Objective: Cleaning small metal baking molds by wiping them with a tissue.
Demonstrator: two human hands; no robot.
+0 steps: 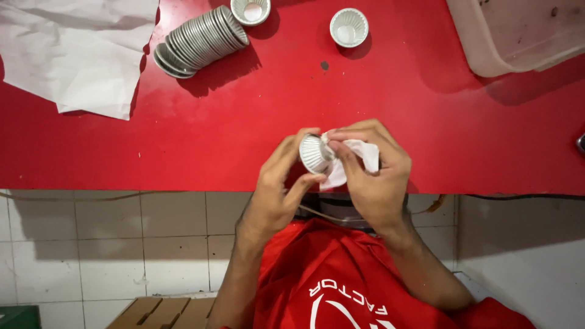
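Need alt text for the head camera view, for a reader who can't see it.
Over a red table, the left hand holds a small fluted metal cup while the right hand presses a white cloth into it. A toppled stack of cups lies beyond, near white paper.

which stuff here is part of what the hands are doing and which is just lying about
In use: fluted tin in left hand; white cloth in right hand; tin stack; two loose tins.

Lying about: white paper; plastic tub; cardboard.
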